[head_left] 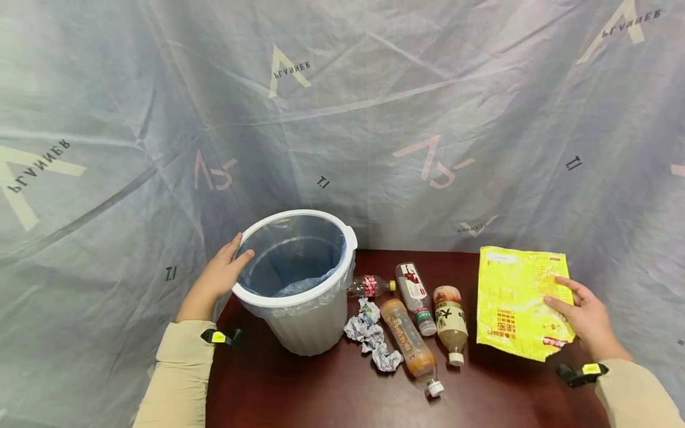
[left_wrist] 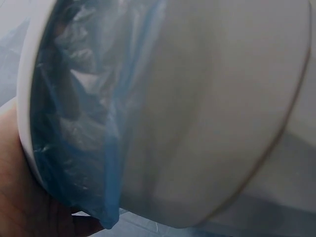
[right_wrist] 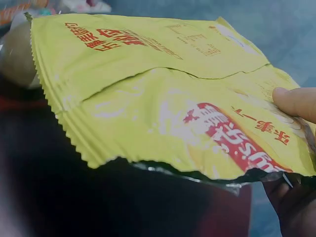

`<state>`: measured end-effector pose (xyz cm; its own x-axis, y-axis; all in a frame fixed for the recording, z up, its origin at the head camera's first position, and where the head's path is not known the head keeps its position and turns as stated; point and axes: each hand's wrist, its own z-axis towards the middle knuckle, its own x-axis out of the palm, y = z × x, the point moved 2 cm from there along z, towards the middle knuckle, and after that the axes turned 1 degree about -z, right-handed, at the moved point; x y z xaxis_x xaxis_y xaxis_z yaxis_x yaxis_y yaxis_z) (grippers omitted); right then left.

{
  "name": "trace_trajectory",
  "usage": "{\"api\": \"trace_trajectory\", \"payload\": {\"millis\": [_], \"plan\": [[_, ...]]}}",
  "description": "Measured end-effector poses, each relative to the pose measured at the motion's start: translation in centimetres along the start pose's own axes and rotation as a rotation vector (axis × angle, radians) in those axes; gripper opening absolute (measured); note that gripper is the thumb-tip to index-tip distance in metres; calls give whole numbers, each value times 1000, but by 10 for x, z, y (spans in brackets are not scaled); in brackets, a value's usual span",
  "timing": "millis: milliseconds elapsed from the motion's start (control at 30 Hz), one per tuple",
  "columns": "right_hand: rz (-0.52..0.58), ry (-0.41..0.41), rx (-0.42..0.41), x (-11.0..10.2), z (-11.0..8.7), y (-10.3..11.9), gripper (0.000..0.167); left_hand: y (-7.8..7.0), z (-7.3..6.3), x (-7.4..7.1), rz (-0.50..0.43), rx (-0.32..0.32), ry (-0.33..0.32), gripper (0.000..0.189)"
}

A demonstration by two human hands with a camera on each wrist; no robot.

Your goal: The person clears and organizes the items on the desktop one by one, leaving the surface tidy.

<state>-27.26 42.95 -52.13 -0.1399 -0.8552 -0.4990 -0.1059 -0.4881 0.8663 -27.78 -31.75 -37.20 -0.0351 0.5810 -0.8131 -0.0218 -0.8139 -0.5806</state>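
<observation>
On a dark-red worktop point(head_left: 299, 392) stands a lined bin point(head_left: 307, 327), held at the rim point(head_left: 305, 300) in the curled grip of a person's left hand point(head_left: 219, 276). Well right of the bin, a yellow packet point(head_left: 519, 303) is pinched in the right hand's point(head_left: 587, 318) narrow grip. Four bottles point(head_left: 409, 343) lie right of the bin, crumpled paper point(head_left: 371, 334) just beside it.

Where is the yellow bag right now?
In the head view, the yellow bag is on the right, held in the right hand, right of the cream-labelled bottle.
</observation>
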Motion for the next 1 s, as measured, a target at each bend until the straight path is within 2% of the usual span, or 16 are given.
{"api": "trace_trajectory", "payload": {"millis": [100,233,367,433,533,600,700,800,933,1000], "plan": [[73,-17,-23,-1,4,18,68,-1,0,1,9,7,9,79],[211,4,-44,-2,10,44,64,-2,0,2,17,16,14,80],[154,-1,-68,1,12,70,66,-1,0,2,9,13,18,80],[180,6,-80,3,13,84,67,-1,-1,2,7,11,22,81],[359,42,-110,6,16,102,64,0,-3,1,3,14,28,82],[430,51,-142,9,18,113,63,1,-4,0,-4,20,34,83],[417,34,-189,12,22,127,62,2,-5,-2,-13,28,42,83],[286,-8,-206,14,25,139,61,2,-5,-2,-13,33,43,83],[268,-13,-225,16,28,155,63,-1,-5,-2,-8,31,45,83],[340,6,-233,18,30,163,63,-2,-4,-2,-5,31,45,83]]}}
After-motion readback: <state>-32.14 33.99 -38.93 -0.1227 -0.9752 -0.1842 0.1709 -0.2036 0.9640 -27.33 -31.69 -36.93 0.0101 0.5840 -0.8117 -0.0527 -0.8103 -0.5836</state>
